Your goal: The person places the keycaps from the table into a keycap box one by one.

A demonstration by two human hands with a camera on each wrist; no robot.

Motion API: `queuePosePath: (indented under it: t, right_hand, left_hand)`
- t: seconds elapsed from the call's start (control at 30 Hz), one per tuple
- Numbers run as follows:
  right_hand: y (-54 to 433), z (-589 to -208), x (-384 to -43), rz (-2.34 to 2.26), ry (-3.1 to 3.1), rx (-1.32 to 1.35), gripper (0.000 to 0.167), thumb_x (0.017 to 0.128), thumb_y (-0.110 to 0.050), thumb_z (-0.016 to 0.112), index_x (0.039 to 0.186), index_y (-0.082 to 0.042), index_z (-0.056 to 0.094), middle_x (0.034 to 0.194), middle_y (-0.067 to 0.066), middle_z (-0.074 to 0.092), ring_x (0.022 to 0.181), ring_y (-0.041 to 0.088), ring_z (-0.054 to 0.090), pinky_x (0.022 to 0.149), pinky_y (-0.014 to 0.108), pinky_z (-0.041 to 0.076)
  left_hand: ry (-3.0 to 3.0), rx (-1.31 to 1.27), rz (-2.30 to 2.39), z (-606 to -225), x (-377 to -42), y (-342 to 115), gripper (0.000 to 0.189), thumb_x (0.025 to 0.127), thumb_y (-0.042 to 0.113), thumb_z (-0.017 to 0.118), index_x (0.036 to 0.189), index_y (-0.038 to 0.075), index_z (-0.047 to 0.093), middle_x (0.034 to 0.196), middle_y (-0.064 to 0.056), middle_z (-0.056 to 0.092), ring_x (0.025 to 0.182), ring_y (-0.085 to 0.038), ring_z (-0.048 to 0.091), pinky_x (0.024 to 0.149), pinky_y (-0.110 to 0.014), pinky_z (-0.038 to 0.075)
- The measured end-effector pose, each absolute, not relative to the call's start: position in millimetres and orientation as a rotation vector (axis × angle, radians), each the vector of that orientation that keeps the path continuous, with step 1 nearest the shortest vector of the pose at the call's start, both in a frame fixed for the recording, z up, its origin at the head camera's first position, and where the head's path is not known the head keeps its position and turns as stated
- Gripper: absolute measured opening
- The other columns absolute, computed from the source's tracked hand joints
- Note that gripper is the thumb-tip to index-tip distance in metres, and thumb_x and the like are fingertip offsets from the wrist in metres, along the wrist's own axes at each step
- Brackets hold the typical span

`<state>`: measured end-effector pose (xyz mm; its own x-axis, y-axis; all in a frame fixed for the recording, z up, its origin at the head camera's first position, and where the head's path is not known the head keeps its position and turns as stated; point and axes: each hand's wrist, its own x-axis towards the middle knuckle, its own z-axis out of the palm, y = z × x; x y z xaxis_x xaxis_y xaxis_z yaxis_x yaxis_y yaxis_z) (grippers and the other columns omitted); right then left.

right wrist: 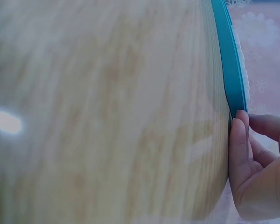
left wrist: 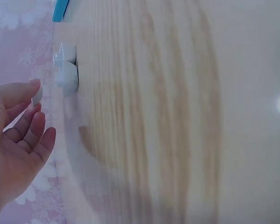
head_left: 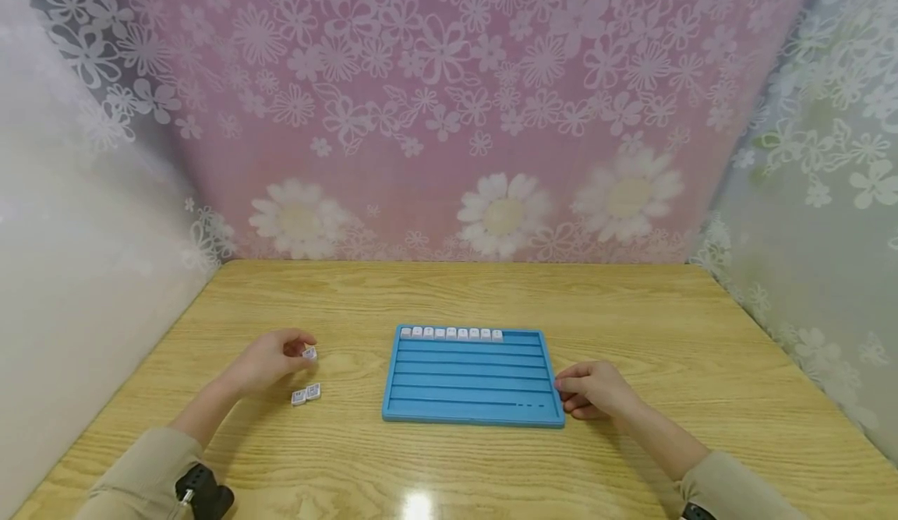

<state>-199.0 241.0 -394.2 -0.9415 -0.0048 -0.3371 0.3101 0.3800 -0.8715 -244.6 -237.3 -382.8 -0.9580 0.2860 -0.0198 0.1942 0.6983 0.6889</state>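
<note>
Between thumb and fingertips, my left hand (head_left: 270, 362) pinches a small white keycap (head_left: 309, 354) at the left of the table. The left wrist view shows this keycap (left wrist: 37, 96) edge-on, with the other fingers loosely bent beneath. Two more white keycaps (head_left: 305, 394) lie side by side on the wood just nearer to me. On the right, my right hand (head_left: 596, 390) grips the right edge of a blue ridged tray (head_left: 470, 387) close to its near corner. In the right wrist view its fingertips (right wrist: 241, 116) meet the tray's corner.
Several white keycaps (head_left: 451, 334) stand in a line along the tray's far row, starting from its left end. The tray's other rows show bare blue. A flowered pink backdrop (head_left: 449, 114) borders the wooden table (head_left: 477, 465) at the back, with pale drapes on both sides.
</note>
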Motion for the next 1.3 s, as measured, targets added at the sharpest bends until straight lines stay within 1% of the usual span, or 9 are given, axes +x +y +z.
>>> queuePosePath:
  t: [0.17,0.33,0.4,0.63,0.77,0.97,1.07,1.2,1.3]
  right_hand:
    - [241,-395,-199,-1.583,2.361,0.267,0.027,0.087,-0.009,0.063,0.106,0.009,0.061,0.07,0.006,0.062,0.057,0.013,0.059,0.054,0.027,0.052]
    - [241,-394,-198,-1.582,2.367,0.266,0.027,0.087,-0.009,0.063,0.106,0.009,0.061,0.07,0.006,0.062,0.058,0.013,0.059,0.054,0.027,0.052]
    - [241,-393,-198,-1.582,2.37,0.266,0.026,0.087,-0.01,0.063,0.106,0.008,0.061,0.07,0.006,0.061,0.058,0.014,0.059,0.054,0.027,0.052]
    - [242,-394,-198,-1.584,2.369,0.263,0.026,0.087,-0.01,0.063,0.106,0.008,0.061,0.07,0.006,0.061,0.057,0.013,0.059,0.054,0.027,0.052]
    - [242,-394,-198,-1.585,2.369,0.262,0.027,0.086,-0.01,0.063,0.106,0.008,0.061,0.069,0.006,0.061,0.057,0.013,0.059,0.054,0.027,0.052]
    - [241,-395,-198,-1.59,2.364,0.271,0.026,0.086,-0.01,0.064,0.105,0.008,0.061,0.07,0.006,0.061,0.057,0.013,0.059,0.054,0.027,0.052]
    - [241,-395,-199,-1.591,2.362,0.273,0.026,0.086,-0.01,0.064,0.105,0.008,0.061,0.07,0.006,0.062,0.057,0.013,0.059,0.054,0.027,0.052]
    - [241,-394,-199,-1.588,2.359,0.281,0.026,0.086,-0.009,0.063,0.106,0.009,0.061,0.07,0.006,0.062,0.057,0.013,0.059,0.054,0.027,0.052]
    - [241,-394,-199,-1.587,2.362,0.282,0.026,0.087,-0.009,0.063,0.106,0.009,0.061,0.071,0.006,0.062,0.057,0.014,0.059,0.054,0.027,0.052]
  left_hand:
    - [2.802,0.468,1.085,-378,-246,-232,0.036,0.088,0.016,0.064,0.119,-0.003,0.058,0.09,-0.005,0.055,0.08,-0.02,0.048,0.065,-0.033,0.042]
    - [2.827,0.52,1.053,-374,-247,-225,0.033,0.089,0.017,0.063,0.117,0.0,0.061,0.097,-0.006,0.058,0.085,-0.019,0.051,0.071,-0.036,0.044]
    - [2.822,0.524,1.066,-372,-247,-221,0.032,0.089,0.016,0.062,0.116,0.0,0.061,0.098,-0.006,0.059,0.086,-0.019,0.052,0.072,-0.036,0.044]
    - [2.789,0.512,1.135,-365,-245,-201,0.031,0.088,0.016,0.063,0.115,0.0,0.06,0.096,-0.005,0.06,0.086,-0.018,0.056,0.071,-0.033,0.047]
    - [2.756,0.563,1.197,-364,-242,-189,0.03,0.087,0.014,0.065,0.112,-0.002,0.06,0.097,-0.005,0.06,0.086,-0.018,0.056,0.073,-0.032,0.048]
    - [2.679,0.62,1.296,-364,-241,-175,0.027,0.086,0.01,0.065,0.109,-0.003,0.059,0.094,-0.005,0.06,0.084,-0.017,0.055,0.07,-0.029,0.048]
    - [2.631,0.65,1.342,-366,-241,-172,0.028,0.087,0.009,0.064,0.111,-0.003,0.058,0.095,-0.005,0.059,0.084,-0.018,0.055,0.07,-0.027,0.048]
    - [2.57,0.693,1.377,-367,-241,-169,0.031,0.089,0.01,0.061,0.117,-0.003,0.057,0.1,-0.006,0.059,0.086,-0.02,0.054,0.069,-0.027,0.049]
    - [2.542,0.711,1.392,-367,-241,-167,0.033,0.09,0.011,0.06,0.12,-0.002,0.057,0.101,-0.009,0.06,0.086,-0.021,0.055,0.068,-0.028,0.048]
